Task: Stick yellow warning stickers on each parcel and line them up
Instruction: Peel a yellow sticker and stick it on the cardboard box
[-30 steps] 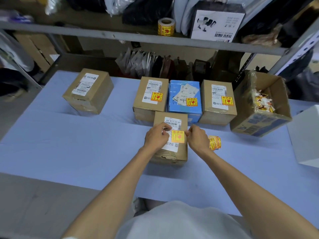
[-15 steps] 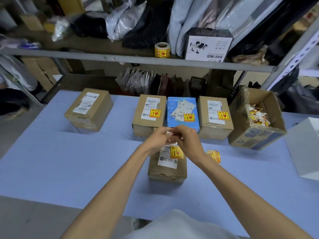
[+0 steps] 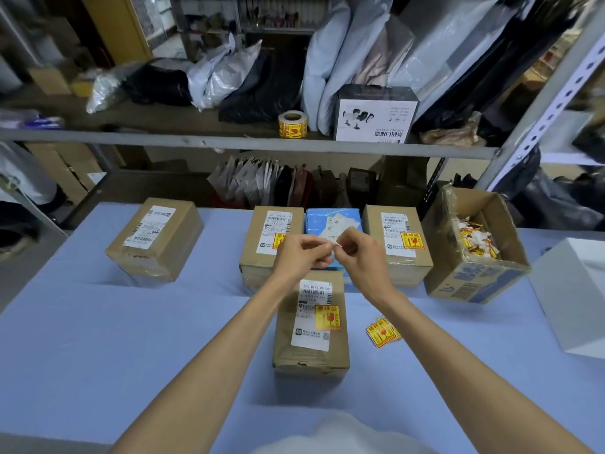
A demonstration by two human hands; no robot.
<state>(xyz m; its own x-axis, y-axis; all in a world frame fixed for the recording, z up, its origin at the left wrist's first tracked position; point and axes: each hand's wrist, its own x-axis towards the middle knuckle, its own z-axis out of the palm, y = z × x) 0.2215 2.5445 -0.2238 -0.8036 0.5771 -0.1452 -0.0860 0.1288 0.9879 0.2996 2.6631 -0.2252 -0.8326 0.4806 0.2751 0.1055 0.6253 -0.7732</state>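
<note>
left hand (image 3: 299,257) and right hand (image 3: 361,257) raised, close together, both pinching one small white scrap (image 3: 332,244) at the fingertips. front parcel (image 3: 311,352) sits on the table (image 3: 131,339) at 6 o'clock of the hands, untouched; yellow sticker (image 3: 328,317) on the right side of its label. loose stickers (image 3: 382,332) on the table near it, at 3 o'clock. behind the hands at 12: left brown parcel (image 3: 262,231), blue parcel (image 3: 330,222), right brown parcel (image 3: 396,257) side by side, yellow stickers showing on both brown ones. far-left parcel (image 3: 155,239) well apart at 10, white label showing. open carton (image 3: 474,280) at 2
</note>
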